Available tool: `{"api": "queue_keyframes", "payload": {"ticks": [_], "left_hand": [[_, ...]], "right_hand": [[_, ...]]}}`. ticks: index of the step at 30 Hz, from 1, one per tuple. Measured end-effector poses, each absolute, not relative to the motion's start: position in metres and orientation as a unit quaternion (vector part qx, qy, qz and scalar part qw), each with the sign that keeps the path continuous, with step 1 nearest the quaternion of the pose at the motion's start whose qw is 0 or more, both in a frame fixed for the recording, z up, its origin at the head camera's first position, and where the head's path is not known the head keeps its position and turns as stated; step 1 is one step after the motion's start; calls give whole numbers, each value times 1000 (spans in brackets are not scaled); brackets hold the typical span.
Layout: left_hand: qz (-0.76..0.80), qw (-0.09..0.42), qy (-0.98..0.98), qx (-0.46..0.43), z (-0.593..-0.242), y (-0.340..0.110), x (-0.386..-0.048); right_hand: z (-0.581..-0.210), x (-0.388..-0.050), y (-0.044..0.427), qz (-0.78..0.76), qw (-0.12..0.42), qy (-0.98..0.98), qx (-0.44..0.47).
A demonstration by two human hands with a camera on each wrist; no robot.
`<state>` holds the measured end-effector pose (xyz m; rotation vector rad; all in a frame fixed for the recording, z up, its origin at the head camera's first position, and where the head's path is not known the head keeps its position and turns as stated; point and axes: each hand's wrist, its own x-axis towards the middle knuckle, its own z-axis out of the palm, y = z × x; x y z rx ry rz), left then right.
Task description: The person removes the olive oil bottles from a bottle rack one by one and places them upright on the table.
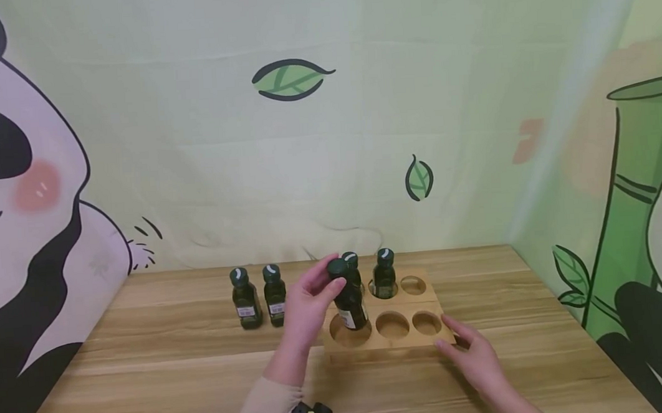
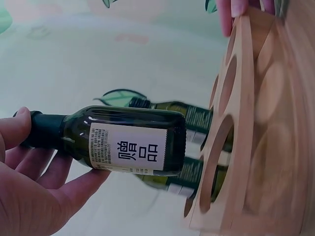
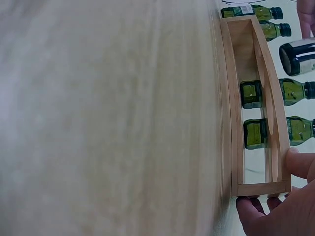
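Note:
My left hand holds a dark green glass bottle by its cap and neck, slightly tilted, above the front-left hole of a wooden bottle rack. In the left wrist view that bottle shows a white label, its base apart from the rack. My right hand grips the rack's right end; in the right wrist view the thumb lies at the top edge and the fingers at the end panel. Two like bottles, one at back left and one at back middle, stand in the rack's rear holes.
Two more green bottles, an outer one and an inner one, stand upright on the wooden table left of the rack. A printed cloth backdrop rises behind the table's far edge.

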<state>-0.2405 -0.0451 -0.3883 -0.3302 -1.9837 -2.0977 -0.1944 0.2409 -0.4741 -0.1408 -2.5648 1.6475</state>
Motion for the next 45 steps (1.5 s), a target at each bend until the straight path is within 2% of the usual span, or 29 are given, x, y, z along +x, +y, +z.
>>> {"api": "queue_keyframes", "payload": {"ticks": [8,24,45], "left_hand": [[-708,145,-683,-103,-388,-69,-241],[-709,164,-683,-58,-398,-113,-235],[-671,136,-729,10,-413,-165,-229]], "right_hand": [[-475,-195,241,543,41,-837,-45],[-473,-195,242,533,40,-844,-48],[-472,-195,241,532,38,-845,-47]]}}
